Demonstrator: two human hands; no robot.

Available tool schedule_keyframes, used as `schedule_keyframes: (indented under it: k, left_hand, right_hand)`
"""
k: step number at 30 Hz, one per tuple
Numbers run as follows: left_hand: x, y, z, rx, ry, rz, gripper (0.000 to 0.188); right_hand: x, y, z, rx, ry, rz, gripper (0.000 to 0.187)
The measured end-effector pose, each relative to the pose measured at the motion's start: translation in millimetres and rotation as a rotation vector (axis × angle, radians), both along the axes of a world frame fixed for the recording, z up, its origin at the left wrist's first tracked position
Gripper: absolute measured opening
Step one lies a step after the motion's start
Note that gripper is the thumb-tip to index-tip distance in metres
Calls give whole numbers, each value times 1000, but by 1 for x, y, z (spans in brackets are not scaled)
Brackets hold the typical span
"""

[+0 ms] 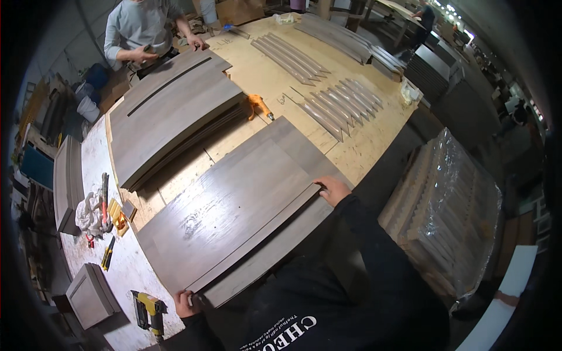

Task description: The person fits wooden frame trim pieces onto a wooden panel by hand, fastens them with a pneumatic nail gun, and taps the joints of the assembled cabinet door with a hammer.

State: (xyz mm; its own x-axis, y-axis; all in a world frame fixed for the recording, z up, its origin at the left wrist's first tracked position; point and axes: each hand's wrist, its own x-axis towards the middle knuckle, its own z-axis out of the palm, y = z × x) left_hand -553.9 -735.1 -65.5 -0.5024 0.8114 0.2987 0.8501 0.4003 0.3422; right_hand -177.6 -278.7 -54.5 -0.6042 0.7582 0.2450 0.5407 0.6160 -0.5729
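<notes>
Gripping a grey wood-grain panel [234, 202] at its near corners with half-closed left hand [187, 304] and right hand [333, 190], with yellow-black nail gun [150, 311] left of the panel.

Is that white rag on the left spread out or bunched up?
Bunched up: the rag lies in a crumpled heap on the white tabletop, its folds showing.

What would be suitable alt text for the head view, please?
A person's left hand and right hand hold the near edge of a grey-brown panel on a workbench. Beyond it lie stacked panels and an orange tool; a co-worker stands at the far left.
</notes>
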Motion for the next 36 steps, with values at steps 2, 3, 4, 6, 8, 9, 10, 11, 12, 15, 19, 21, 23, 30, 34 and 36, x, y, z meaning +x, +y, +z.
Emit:
schedule_keyframes:
  k: [2, 3, 4, 6, 8, 9, 10, 11, 12, 15, 19, 21, 23, 30, 34, 36]
  left_hand:
    - [-2, -14, -27, 56, -244, 190, 26]
    - [-3, -18, -41, 77, -371, 282, 26]
    - [-5, -23, -53, 109, -489, 383, 26]
    - [-8, -24, -67, 197, -644, 522, 27]
    - [-4, -21, -70, 272, -746, 611, 28]
    - [-7, -25, -73, 247, -697, 567, 29]
    - [-10, -29, -77, 234, -673, 544, 30]
    - [-12, -33, -80, 224, -648, 521, 30]
    - [-9, -30, -74, 71, -491, 447, 31]
    - [0, -18, -49, -182, -231, 365, 31]
    - [0, -15, -49, -244, -56, 373, 24]
    - [-4, -19, -51, -210, -37, 365, 22]
    - [-7, -22, -54, -190, -44, 351, 23]
    - [-10, -19, -49, -238, -100, 357, 18]
    - [-19, -30, -71, -29, -294, 374, 22]
    - [-26, -33, -74, 92, -565, 466, 26]
  right_hand:
    - [0, -1, -14, 47, -98, 37, 40]
    - [0, 0, -21, -169, -64, -63, 38]
    - [-2, -2, -25, -284, -47, -112, 38]
    - [-7, -1, -29, -408, 34, -220, 34]
    - [-6, -2, -29, -423, 95, -286, 31]
    - [-8, -2, -28, -414, 54, -297, 27]
    - [-8, -1, -28, -410, 33, -303, 26]
    - [-9, 0, -28, -404, 14, -308, 24]
    - [-3, 0, -31, -357, -64, -259, 24]
    - [-1, -3, -31, -223, -170, -202, 24]
    - [3, -1, -40, 3, -162, -139, 23]
    - [3, -2, -42, 50, -146, -117, 21]
    - [0, -3, -40, 52, -140, -114, 19]
    - [2, -6, -37, 57, -49, -129, 13]
    - [0, -3, -40, 35, -40, -128, 12]
    - [2, 1, -40, -13, -49, -127, 12]
